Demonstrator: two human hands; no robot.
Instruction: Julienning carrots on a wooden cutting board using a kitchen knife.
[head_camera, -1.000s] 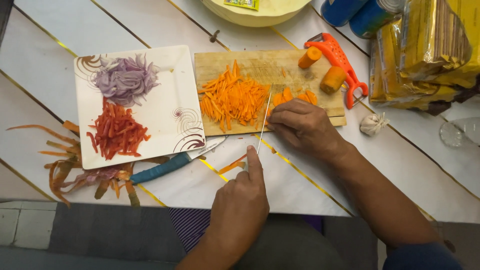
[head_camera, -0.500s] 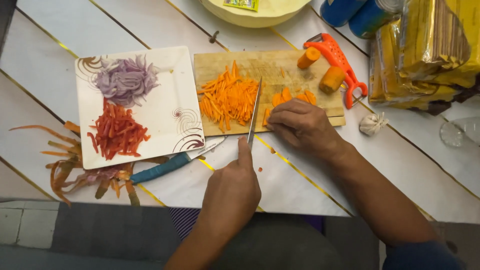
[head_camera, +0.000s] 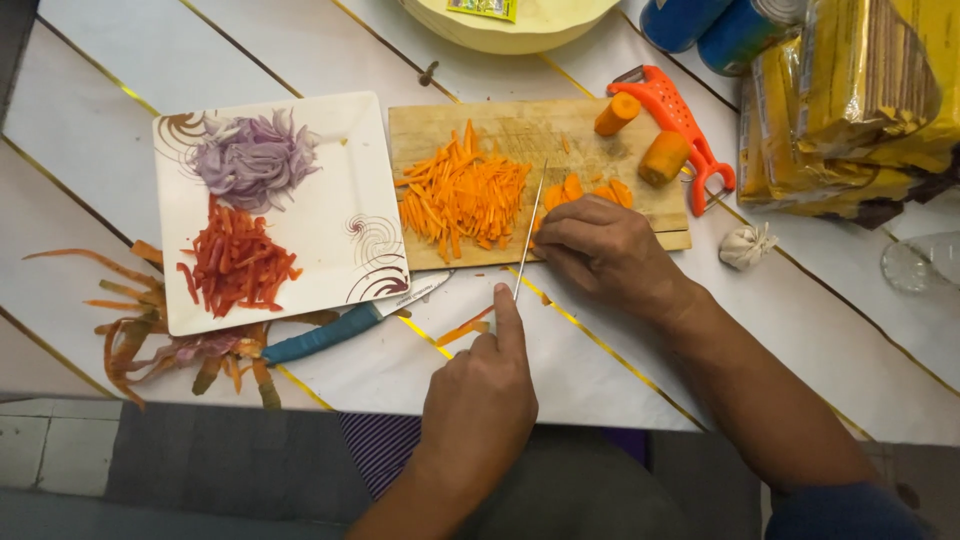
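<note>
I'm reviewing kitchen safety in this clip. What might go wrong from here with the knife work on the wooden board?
1. The thin steel knife runs right beside the right hand pinning the orange carrot slices; a slip might nick the fingertips.
2. The rectangular wooden cutting board overlaps the square white plate, so it may rock.
3. The left hand has a forefinger on the blade's spine.

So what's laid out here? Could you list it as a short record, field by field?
left hand: left hand grips a knife, forefinger along its back, blade over the board
right hand: right hand presses carrot slices down
cutting board: wooden cutting board bears a pile of carrot strips and two carrot stubs
plate: square plate with sliced purple onion and red strips
nearby: orange peeler, teal-handled knife, peelings
</note>
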